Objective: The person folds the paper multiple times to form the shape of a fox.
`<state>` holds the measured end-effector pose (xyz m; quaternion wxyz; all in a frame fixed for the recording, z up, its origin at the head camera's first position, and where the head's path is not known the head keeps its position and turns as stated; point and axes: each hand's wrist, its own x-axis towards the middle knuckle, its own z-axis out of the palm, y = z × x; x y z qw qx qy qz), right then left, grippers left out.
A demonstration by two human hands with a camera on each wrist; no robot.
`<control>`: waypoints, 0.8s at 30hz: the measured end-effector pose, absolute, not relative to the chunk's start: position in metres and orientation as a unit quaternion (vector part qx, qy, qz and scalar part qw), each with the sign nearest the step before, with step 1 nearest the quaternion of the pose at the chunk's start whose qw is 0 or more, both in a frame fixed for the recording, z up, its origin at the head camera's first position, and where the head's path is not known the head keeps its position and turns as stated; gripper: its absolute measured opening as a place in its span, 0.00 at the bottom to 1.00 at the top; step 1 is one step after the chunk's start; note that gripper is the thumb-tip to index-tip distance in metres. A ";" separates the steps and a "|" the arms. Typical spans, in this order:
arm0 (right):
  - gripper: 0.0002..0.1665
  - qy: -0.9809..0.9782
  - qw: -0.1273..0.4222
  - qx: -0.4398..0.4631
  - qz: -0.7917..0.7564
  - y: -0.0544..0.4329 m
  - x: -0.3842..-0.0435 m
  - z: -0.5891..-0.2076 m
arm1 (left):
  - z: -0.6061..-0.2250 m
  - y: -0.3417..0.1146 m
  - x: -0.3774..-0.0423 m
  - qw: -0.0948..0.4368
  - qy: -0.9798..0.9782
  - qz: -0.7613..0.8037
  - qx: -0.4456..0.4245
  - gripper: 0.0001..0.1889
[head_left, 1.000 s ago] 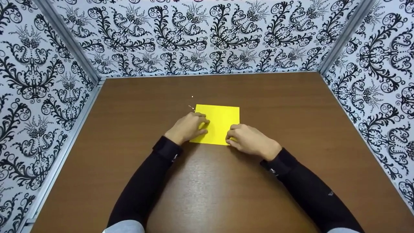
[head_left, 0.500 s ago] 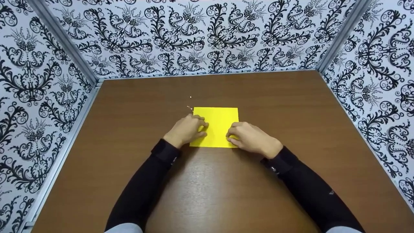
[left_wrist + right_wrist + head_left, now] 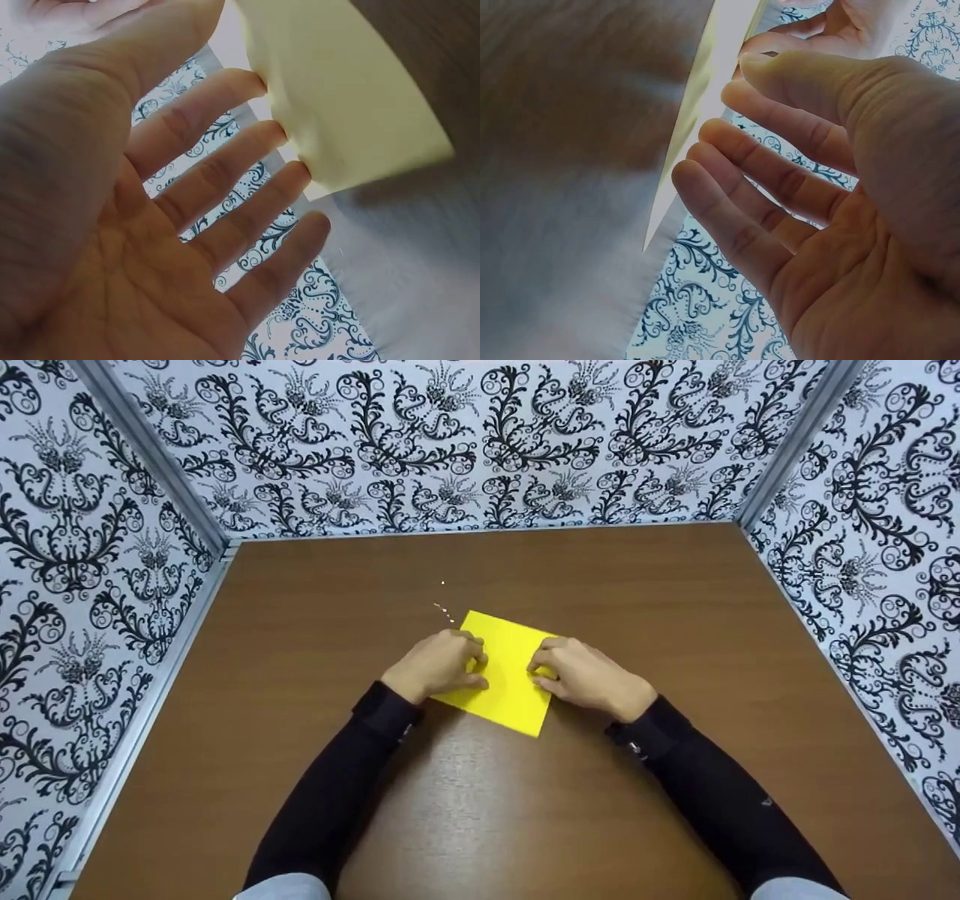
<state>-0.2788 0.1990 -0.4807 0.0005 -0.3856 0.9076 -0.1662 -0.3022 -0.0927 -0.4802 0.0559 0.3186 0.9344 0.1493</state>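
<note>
A square sheet of yellow paper (image 3: 510, 682) lies turned at an angle on the brown table, between the two hands. On its left side my left hand (image 3: 439, 664) rests its fingertips and thumb. My right hand (image 3: 591, 675) touches the right side in the same way. In the left wrist view, the fingers (image 3: 247, 139) stretch fairly straight to the paper (image 3: 352, 97), several tips against it. The right wrist view has the paper (image 3: 694, 112) nearly edge-on, with relaxed, slightly bent fingers (image 3: 705, 184) against or close beside it.
The brown table (image 3: 465, 825) runs under both forearms. Small white specks (image 3: 444, 610) mark its surface beyond the left hand. Patterned black-and-white panels (image 3: 465, 442) with grey metal frame bars (image 3: 150, 450) enclose the back and both sides.
The yellow paper has turned clockwise, its near right corner swinging toward the person. It slid slightly nearer before that. Both hands stay at its sides, with only small shifts.
</note>
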 end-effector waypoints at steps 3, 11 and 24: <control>0.09 0.906 0.010 -0.386 -0.172 0.198 -0.278 -0.483 | -0.482 -0.091 -0.300 0.065 0.935 0.147 0.315 0.21; 0.10 0.909 0.014 -0.376 -0.179 0.197 -0.280 -0.484 | -0.482 -0.089 -0.301 0.059 0.937 0.143 0.313 0.21; 0.10 0.909 0.017 -0.376 -0.179 0.199 -0.279 -0.481 | -0.480 -0.087 -0.300 0.055 0.946 0.130 0.293 0.22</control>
